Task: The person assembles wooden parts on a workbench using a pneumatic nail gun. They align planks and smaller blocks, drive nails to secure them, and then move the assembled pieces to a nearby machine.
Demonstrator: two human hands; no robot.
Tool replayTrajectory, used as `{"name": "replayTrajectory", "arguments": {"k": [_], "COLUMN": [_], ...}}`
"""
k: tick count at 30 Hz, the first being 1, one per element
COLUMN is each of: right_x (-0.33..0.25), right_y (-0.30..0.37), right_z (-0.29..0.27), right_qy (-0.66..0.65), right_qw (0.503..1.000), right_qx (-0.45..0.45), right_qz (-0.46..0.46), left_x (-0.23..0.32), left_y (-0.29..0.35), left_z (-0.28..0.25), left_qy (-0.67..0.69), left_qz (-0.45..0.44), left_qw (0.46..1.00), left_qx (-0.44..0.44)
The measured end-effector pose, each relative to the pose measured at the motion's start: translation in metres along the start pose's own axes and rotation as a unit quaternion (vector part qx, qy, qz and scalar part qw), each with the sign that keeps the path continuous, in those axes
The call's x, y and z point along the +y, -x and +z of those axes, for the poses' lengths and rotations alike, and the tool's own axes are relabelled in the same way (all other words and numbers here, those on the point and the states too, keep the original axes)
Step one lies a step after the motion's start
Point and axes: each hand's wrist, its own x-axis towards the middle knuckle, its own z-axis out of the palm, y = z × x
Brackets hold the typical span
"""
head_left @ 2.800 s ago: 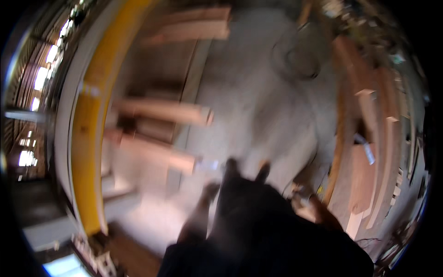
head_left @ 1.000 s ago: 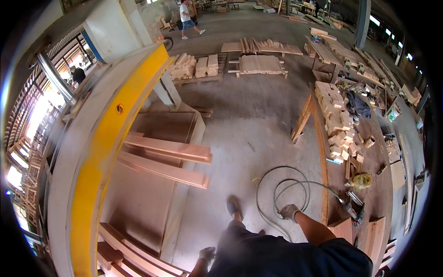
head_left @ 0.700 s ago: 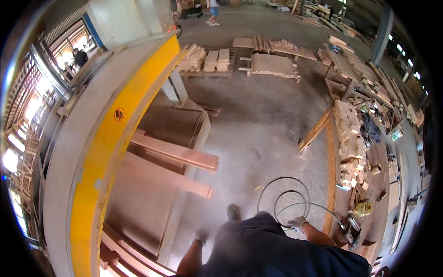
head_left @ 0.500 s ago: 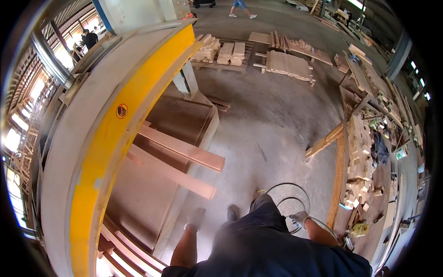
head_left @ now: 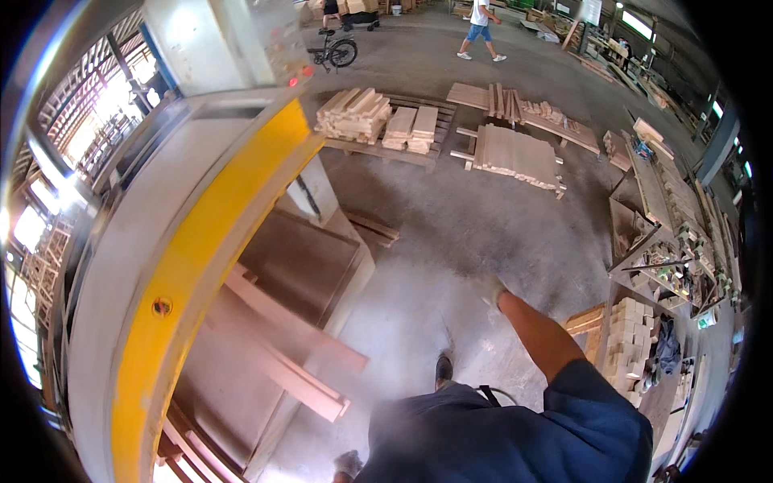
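My right hand (head_left: 488, 291) is stretched out forward over the concrete floor in a pale glove. Motion smears its fingers, and no held thing can be made out. Low beside my body, my left hand (head_left: 348, 463) is gloved in grey, and its fingers are not clear. Nearest to it are wooden boards (head_left: 310, 385) that jut out from under a large machine with a yellow front beam (head_left: 205, 241). The boards stand clear of both hands.
Wood pieces lie on a pallet (head_left: 423, 153) ahead, beside a stack of flat boards (head_left: 515, 159). A cluttered rack (head_left: 644, 233) and stacked blocks (head_left: 628, 342) stand on the right. Farther off are a folding bicycle (head_left: 333, 53) and a walking person (head_left: 481, 32).
My right arm has swung forward and my left hand has dropped back beside my body. The view has shifted, bringing the bicycle in. The hose loops on the floor are now mostly hidden.
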Motion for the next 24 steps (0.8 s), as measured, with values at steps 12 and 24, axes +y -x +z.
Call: {"name": "replayTrajectory", "arguments": {"k": [12,24], "right_x": [0.100,0.106], "right_y": [-0.388,-0.615], "right_z": [-0.339,-0.381], "right_qy": [-0.529,-0.468], "right_qw": [0.810,0.848], "right_qx": [0.118,0.247], "right_qz": [0.222,0.039], "left_x": [0.076,0.205], "left_y": [-0.076,-0.064], "left_z": [-0.022,-0.038], "left_qy": [0.605,0.037], "left_qz": [-0.259,-0.277], "left_qw": [0.749,0.957], "left_qx": [0.077,0.075]}}
